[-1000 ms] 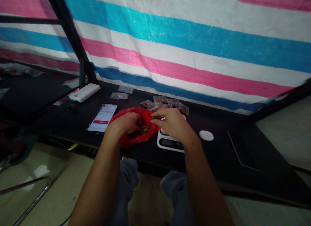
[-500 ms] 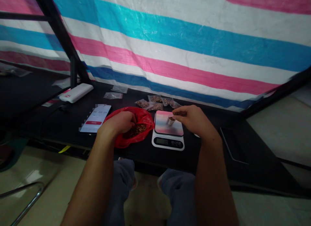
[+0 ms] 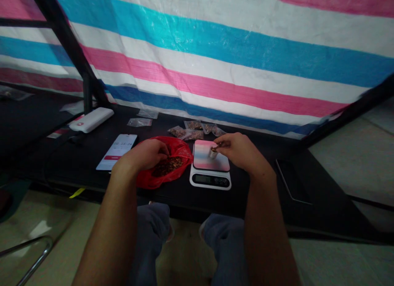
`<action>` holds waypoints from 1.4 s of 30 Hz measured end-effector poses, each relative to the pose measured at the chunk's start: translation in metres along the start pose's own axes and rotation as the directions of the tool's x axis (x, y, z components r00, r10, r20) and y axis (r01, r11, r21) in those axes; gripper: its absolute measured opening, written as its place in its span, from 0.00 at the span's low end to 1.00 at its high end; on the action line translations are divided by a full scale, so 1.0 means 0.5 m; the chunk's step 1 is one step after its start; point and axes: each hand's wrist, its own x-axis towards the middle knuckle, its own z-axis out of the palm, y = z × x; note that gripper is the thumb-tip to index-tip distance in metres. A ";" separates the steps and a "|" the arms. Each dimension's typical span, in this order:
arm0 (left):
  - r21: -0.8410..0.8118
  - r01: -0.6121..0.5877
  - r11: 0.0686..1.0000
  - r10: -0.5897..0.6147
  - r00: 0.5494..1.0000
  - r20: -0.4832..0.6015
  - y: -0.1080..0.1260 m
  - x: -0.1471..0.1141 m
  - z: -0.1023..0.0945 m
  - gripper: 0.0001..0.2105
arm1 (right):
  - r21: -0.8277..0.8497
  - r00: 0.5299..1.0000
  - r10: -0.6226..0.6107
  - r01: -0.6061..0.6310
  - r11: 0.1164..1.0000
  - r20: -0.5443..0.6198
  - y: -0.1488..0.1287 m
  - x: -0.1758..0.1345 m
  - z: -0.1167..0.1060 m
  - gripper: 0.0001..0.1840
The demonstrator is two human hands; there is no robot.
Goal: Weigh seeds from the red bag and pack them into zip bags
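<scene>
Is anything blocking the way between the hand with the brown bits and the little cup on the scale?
Nothing visible. The right hand hovers right beside the cup on the scale.

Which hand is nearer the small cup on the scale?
Right. The right hand is at the small cup on the scale; the left hand is in the red bag.

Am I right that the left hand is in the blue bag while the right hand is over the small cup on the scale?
Not quite: the head view shows the bag is red. The left hand and right hand, cup and scale are as said.
</scene>
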 end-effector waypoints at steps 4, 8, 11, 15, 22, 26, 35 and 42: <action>-0.023 -0.021 1.000 0.021 0.999 -0.026 0.000 -0.005 -0.006 0.13 | 0.034 0.999 0.040 -0.040 0.999 -0.009 0.002 0.002 0.003 0.10; -0.048 -0.064 0.997 0.062 0.997 -0.052 -0.004 -0.010 -0.012 0.13 | 0.086 0.997 0.074 -0.070 0.994 -0.037 0.003 0.003 0.008 0.16; -0.074 -0.067 0.995 0.064 0.997 -0.052 -0.007 -0.014 -0.017 0.14 | 0.144 0.997 0.067 -0.060 0.988 -0.048 0.005 0.001 0.011 0.17; -0.085 -0.048 0.995 0.044 0.998 -0.041 -0.012 -0.017 -0.020 0.15 | 0.151 0.998 0.031 -0.023 0.988 -0.049 0.007 0.000 0.012 0.17; -0.094 -0.064 0.994 0.059 0.997 -0.058 -0.024 -0.023 -0.020 0.15 | 0.112 0.994 -0.001 0.013 0.994 -0.105 -0.001 0.001 0.010 0.14; -0.091 -0.099 0.991 0.097 0.995 -0.026 -0.022 -0.018 -0.018 0.14 | 0.110 0.985 0.045 -0.027 0.994 -0.167 0.005 0.001 0.011 0.14; -0.209 -0.137 0.968 0.127 0.990 -0.058 -0.020 -0.005 -0.012 0.14 | 0.163 0.967 0.103 -0.066 0.984 -0.232 0.021 -0.007 -0.002 0.13; -0.315 -0.275 0.908 0.254 0.961 -0.106 0.049 0.003 -0.023 0.15 | 0.138 0.973 0.123 -0.096 0.986 -0.198 0.031 -0.018 0.000 0.11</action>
